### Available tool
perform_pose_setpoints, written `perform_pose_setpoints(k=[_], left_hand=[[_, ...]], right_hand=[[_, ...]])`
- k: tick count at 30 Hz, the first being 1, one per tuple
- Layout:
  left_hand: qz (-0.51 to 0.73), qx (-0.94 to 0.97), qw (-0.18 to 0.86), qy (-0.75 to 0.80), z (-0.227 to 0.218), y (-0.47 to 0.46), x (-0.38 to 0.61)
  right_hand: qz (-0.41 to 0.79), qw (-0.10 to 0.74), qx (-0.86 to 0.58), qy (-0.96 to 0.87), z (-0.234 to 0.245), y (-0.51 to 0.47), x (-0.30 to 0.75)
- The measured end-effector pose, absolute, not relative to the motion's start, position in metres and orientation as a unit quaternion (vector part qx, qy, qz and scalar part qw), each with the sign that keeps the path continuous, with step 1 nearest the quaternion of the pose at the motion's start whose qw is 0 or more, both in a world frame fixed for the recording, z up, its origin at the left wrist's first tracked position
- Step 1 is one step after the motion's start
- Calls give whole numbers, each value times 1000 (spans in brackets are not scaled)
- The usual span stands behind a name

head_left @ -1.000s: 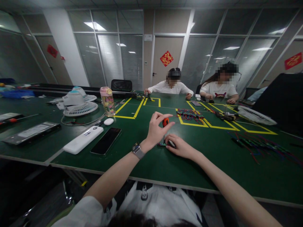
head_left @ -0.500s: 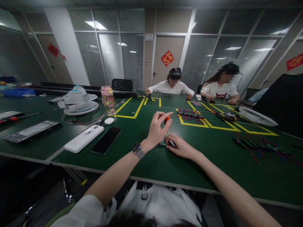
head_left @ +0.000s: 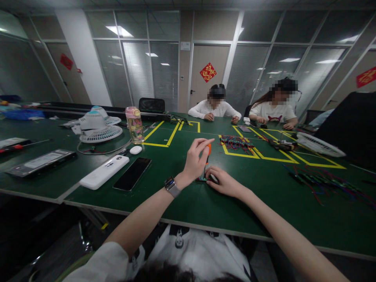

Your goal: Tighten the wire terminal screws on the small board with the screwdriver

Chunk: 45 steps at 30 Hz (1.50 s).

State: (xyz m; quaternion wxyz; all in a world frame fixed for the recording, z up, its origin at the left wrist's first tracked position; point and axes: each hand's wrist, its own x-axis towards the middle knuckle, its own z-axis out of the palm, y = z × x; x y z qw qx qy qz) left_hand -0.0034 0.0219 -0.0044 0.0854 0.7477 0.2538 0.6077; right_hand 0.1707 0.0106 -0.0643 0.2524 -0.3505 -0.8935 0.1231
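Note:
My left hand [head_left: 196, 157] is closed around the orange handle of a screwdriver [head_left: 208, 153], its index finger stretched out over the top. The screwdriver stands upright, and its shaft runs down to a small green circuit board [head_left: 201, 179] on the table. My right hand [head_left: 222, 181] rests on the table with its fingers curled at the board's right end, pressing on it. A small dark and pale piece [head_left: 214, 178] shows by the right fingers; I cannot make out its kind. My fingers hide much of the board.
Left of my hands lie a black phone [head_left: 132, 174], a white power bank [head_left: 104, 172] and a white case [head_left: 135, 150]. Beyond stand a bottle [head_left: 134, 125] and a white fan [head_left: 100, 127]. Wired boards [head_left: 236, 143] lie in a yellow-taped area. Two people sit opposite.
My left thumb and fingers have shifted slightly around the screwdriver, and more orange handle shows. My right hand stays in place. One person opposite has drawn a hand back from the cables.

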Motion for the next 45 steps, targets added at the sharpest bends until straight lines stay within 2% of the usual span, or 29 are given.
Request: perform_pose_setpoints(k=[4, 10, 17, 23, 31, 39, 45], left_hand=[[601, 753, 110, 244, -6, 24, -3], [612, 736, 68, 282, -5, 22, -3], [609, 741, 123, 254, -5, 23, -3], [615, 732, 73, 285, -2, 20, -3], [605, 748, 113, 246, -6, 23, -3], [617, 735, 70, 273, -4, 20, -3], [606, 749, 109, 246, -6, 23, -3]], right_hand=[[126, 254, -351, -892, -64, 10, 171], [124, 251, -353, -893, -64, 10, 170], [120, 256, -349, -893, -63, 9, 170], [118, 253, -353, -893, -63, 9, 170], [117, 248, -354, -894, -63, 9, 170], [119, 253, -352, -893, -64, 10, 170], [124, 250, -353, -893, -63, 10, 170]])
